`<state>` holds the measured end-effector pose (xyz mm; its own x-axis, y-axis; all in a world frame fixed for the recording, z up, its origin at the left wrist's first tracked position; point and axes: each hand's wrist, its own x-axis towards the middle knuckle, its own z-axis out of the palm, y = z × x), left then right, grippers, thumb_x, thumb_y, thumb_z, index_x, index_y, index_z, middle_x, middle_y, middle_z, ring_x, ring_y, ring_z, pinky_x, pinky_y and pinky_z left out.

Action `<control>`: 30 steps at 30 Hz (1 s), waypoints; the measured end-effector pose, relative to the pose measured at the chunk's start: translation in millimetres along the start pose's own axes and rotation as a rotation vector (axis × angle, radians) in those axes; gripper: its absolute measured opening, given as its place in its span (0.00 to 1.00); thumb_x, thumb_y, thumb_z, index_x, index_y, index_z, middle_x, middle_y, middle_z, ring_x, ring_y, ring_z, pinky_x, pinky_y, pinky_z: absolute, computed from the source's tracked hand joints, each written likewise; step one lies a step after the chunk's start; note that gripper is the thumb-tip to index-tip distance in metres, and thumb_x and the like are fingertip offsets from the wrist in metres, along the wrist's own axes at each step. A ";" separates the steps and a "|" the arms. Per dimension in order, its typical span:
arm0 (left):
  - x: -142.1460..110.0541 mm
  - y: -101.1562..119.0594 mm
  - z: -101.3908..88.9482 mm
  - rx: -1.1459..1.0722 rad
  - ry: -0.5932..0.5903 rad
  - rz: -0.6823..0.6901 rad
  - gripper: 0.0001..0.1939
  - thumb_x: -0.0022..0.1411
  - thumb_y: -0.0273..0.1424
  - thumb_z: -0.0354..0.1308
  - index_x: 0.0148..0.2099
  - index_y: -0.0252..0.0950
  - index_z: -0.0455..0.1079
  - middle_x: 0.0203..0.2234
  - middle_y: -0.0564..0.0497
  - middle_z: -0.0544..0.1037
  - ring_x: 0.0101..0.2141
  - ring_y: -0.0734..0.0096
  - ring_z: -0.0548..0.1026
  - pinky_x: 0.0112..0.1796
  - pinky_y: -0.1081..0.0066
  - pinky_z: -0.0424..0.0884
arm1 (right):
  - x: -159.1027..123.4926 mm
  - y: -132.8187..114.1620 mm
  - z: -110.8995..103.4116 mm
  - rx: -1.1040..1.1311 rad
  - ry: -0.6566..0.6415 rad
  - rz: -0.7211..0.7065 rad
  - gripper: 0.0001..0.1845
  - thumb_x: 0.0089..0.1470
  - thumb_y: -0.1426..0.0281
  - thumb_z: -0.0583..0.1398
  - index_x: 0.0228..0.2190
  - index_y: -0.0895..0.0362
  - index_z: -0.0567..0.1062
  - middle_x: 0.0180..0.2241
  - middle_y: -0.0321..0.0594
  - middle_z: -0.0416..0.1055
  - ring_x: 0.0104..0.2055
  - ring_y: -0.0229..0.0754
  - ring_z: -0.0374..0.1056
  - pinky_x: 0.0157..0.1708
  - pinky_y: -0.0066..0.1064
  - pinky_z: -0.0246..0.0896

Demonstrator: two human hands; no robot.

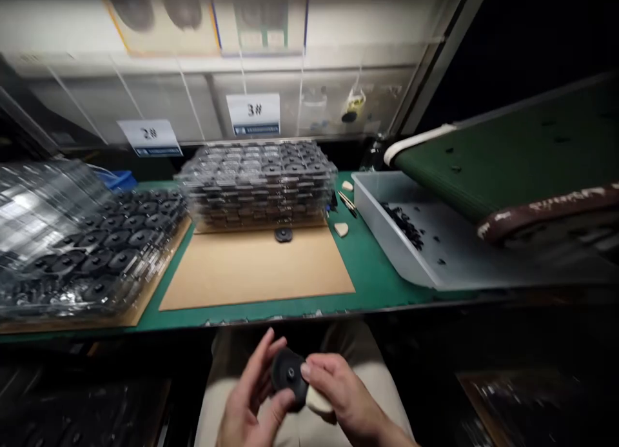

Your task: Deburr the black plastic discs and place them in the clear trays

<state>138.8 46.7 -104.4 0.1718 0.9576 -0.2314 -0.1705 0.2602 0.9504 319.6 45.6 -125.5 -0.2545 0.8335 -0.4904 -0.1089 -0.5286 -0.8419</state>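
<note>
Over my lap, my left hand (258, 395) grips a round black part (286, 377) by its edge. The part has a small ring at its centre. In my right hand (345, 392) is a cream-coloured block (318, 402), held against the right edge of the black part. My right thumb and fingers also touch that edge. A similar black part (284, 235) lies on a brown cardboard sheet (256, 273), in front of stacked clear trays (258, 182) filled with black parts.
More filled trays (111, 247) stand at the left. A translucent bin (396, 253) with small black pieces sits at the right, below a green conveyor belt (522, 150). Cream blocks (341, 229) and thin sticks (347, 202) lie on the green table (382, 276).
</note>
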 end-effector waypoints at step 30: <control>-18.6 46.1 -24.5 -0.316 0.031 -0.266 0.28 0.63 0.33 0.67 0.64 0.45 0.71 0.61 0.42 0.70 0.59 0.61 0.72 0.58 0.71 0.67 | -17.3 -77.8 21.7 -0.793 0.154 -0.773 0.04 0.64 0.73 0.57 0.36 0.61 0.70 0.35 0.38 0.66 0.36 0.35 0.59 0.39 0.31 0.55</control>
<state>103.9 43.9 -61.4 0.2216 0.8539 -0.4710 -0.4141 0.5197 0.7473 311.6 68.7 -46.6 -0.2555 0.9338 0.2504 0.4711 0.3464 -0.8112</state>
